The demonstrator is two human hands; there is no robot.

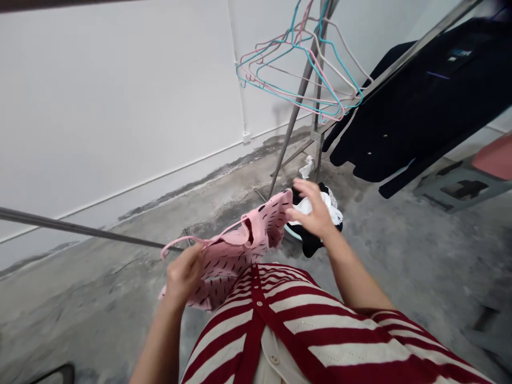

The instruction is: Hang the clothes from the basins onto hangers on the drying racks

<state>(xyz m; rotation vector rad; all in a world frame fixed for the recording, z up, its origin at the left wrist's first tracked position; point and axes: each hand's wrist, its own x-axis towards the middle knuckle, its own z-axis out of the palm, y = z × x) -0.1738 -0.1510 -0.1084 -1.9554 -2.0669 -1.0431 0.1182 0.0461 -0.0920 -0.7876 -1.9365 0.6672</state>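
Note:
My left hand (184, 274) is closed around the neck of a pink clothes hanger (176, 240), its hook poking out to the left. From this hanger hangs a pink garment (264, 226) with short dark dashes, held in front of my body. One arm of the hanger shows at the garment's neckline; the rest is inside the cloth. My right hand (314, 213) is at the garment's far right end, fingers spread and slightly blurred. Whether its fingertips touch the cloth, I cannot tell.
Pink, blue and white hangers (298, 98) hang on a metal rack (294, 114). A dark jacket (432, 101) hangs at right. Black and white clothes (310, 242) lie in a basin on the concrete floor. A grey stool (460, 186) stands at right.

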